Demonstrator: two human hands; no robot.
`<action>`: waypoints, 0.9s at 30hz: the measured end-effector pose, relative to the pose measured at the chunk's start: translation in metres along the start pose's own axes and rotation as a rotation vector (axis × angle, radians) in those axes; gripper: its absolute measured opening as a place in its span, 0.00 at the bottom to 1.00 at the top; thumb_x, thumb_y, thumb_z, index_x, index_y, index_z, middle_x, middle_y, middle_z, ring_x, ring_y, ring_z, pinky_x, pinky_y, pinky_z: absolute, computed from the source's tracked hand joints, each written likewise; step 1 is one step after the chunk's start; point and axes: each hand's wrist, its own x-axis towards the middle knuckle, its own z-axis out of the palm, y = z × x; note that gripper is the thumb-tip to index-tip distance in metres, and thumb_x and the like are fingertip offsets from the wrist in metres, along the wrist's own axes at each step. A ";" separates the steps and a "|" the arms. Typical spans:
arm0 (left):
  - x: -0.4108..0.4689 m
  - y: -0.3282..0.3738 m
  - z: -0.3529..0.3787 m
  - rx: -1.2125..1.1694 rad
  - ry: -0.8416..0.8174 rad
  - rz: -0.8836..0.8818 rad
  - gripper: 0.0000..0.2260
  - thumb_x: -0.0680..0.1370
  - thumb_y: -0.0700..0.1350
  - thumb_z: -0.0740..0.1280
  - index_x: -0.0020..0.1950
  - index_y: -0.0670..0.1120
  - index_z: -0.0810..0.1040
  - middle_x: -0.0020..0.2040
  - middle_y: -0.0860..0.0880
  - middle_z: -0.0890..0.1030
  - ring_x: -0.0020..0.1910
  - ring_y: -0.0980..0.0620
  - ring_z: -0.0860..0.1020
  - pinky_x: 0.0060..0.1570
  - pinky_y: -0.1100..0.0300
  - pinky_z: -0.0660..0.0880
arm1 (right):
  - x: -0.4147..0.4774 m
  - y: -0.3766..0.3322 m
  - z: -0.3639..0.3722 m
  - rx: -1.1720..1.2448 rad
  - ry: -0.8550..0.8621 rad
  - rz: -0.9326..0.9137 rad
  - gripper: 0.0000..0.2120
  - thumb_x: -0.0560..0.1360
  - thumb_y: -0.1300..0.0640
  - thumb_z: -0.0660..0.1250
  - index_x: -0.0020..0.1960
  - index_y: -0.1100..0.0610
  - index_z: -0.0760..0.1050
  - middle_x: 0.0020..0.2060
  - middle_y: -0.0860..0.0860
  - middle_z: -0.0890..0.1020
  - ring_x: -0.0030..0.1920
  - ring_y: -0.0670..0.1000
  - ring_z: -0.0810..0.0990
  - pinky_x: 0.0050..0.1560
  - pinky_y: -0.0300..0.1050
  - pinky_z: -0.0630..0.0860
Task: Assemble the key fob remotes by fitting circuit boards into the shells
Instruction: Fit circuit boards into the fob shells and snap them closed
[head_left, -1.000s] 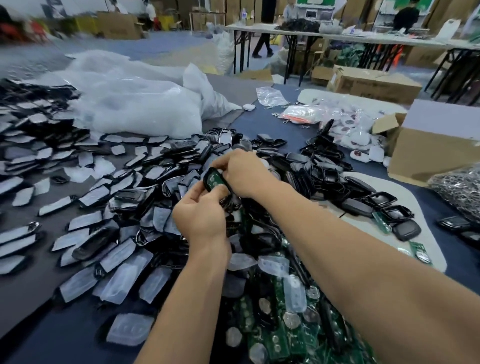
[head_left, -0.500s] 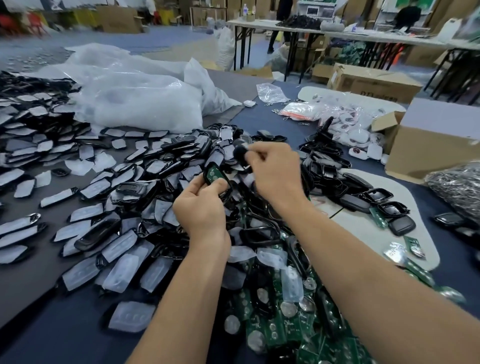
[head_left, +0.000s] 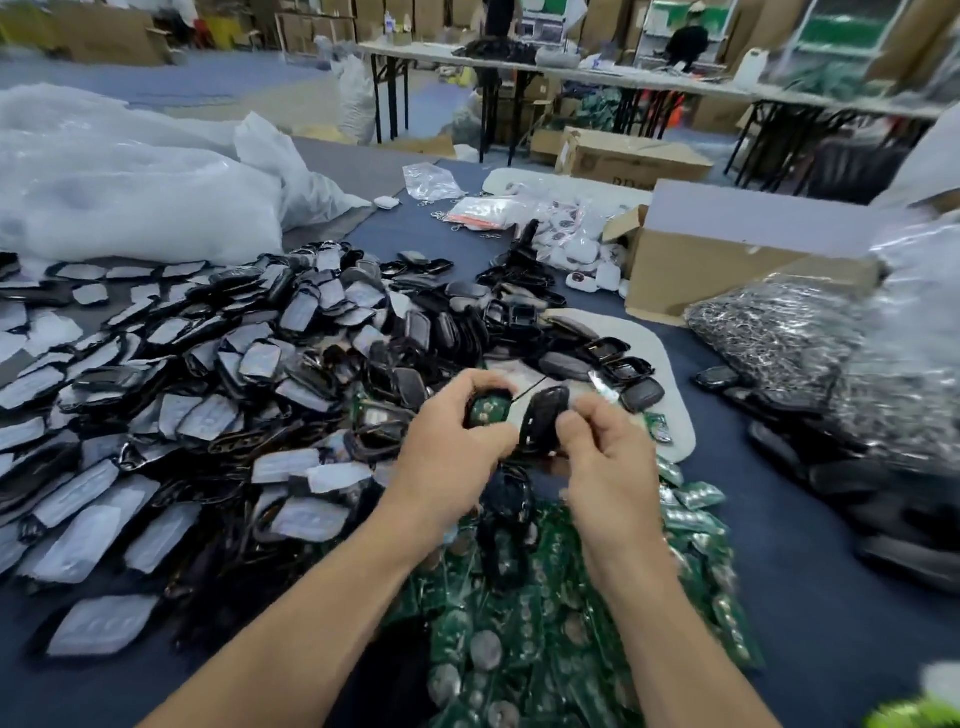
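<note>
Busy warehouse-type room in the background, folding tables and brown cartons at the back, all fairly blurry. Head view, looking down at a dark blue worktop (head_left: 795, 597) that's absolutely buried in parts.

Both hands are up over the middle of the mess. The left hand (head_left: 452, 452) has its fingers curled around a black key fob shell half with a green circuit board sitting in it (head_left: 487, 409), board side facing up. The right hand (head_left: 610, 462) pinches a glossy black oval shell cover (head_left: 543, 418) between thumb and fingertips, tilted on edge. The two pieces sit just beside each other, and I honestly can't tell if they're touching.

Right under the wrists is a heap of loose green circuit boards with round silver coin cells (head_left: 519, 639). To the left, a huge spread of black shell pieces with pale protective film (head_left: 208, 374). Past the hands, more bare black shell halves (head_left: 623, 371) lie on a white rounded foam sheet (head_left: 662, 345).

Further out: big white plastic bags (head_left: 130, 192) at the back left, an open brown cardboard box (head_left: 727, 265) on the right, and next to it a clear bag stuffed with shiny metal rings (head_left: 774, 332).
</note>
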 end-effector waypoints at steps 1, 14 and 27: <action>-0.003 0.001 0.004 0.019 -0.004 0.018 0.14 0.64 0.50 0.70 0.49 0.61 0.82 0.28 0.57 0.76 0.26 0.55 0.69 0.27 0.62 0.66 | 0.000 0.000 -0.002 -0.002 -0.023 -0.006 0.11 0.77 0.53 0.62 0.49 0.48 0.84 0.43 0.50 0.87 0.48 0.57 0.84 0.53 0.68 0.80; 0.001 0.008 -0.004 -0.057 0.092 0.023 0.12 0.74 0.36 0.76 0.41 0.54 0.89 0.26 0.50 0.77 0.23 0.56 0.70 0.24 0.65 0.68 | 0.007 0.002 -0.011 0.107 -0.302 0.057 0.13 0.77 0.65 0.68 0.52 0.50 0.86 0.44 0.54 0.88 0.46 0.56 0.86 0.50 0.51 0.83; 0.003 0.005 -0.009 -0.104 0.046 -0.010 0.03 0.69 0.46 0.79 0.40 0.54 0.88 0.26 0.50 0.77 0.23 0.54 0.69 0.24 0.66 0.67 | 0.004 -0.005 -0.012 0.243 -0.259 0.144 0.11 0.74 0.71 0.72 0.46 0.55 0.85 0.39 0.55 0.88 0.35 0.50 0.84 0.36 0.39 0.79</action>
